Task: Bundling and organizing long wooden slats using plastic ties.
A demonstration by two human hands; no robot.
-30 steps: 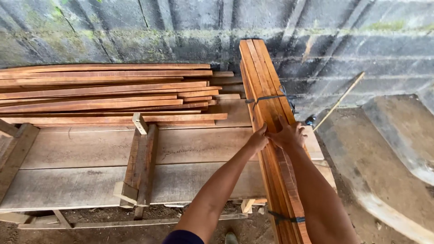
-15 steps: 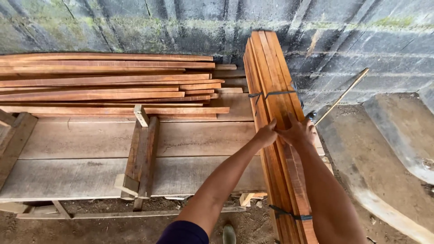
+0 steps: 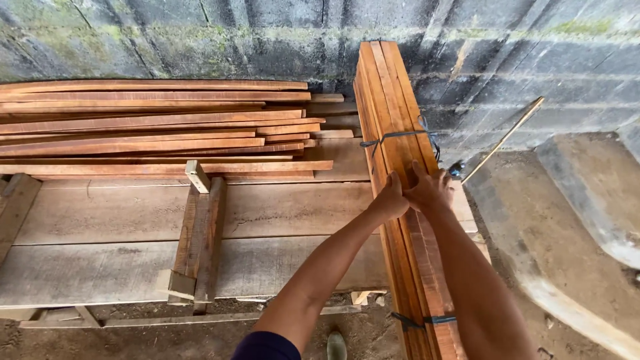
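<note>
While both hands press on it, the bundle of wooden slats (image 3: 400, 173) lies with its far end on the right end of the tabletop (image 3: 120, 267) and up against the block wall (image 3: 533, 60), its near end reaching past the tabletop's front edge toward the person. The left hand (image 3: 390, 199) curls its fingers over the bundle's left edge, and the right hand (image 3: 430, 190) lies on top of the slats just beside it, fingers bent around them; both are grasping the bundle at about its middle. Two dark straps still bind it: one (image 3: 393, 137) beyond the hands, another (image 3: 423, 320) nearer the person. Judging from that, the bundle is brought to the tabletop but not opened, and none of its slats look separated (the straps seem intact). A loose stack of similar slats (image 3: 153, 127) lies along the far edge of the tabletop, well left of the hands. A thin stick (image 3: 503, 140) leans at the wall to the right.
</note>
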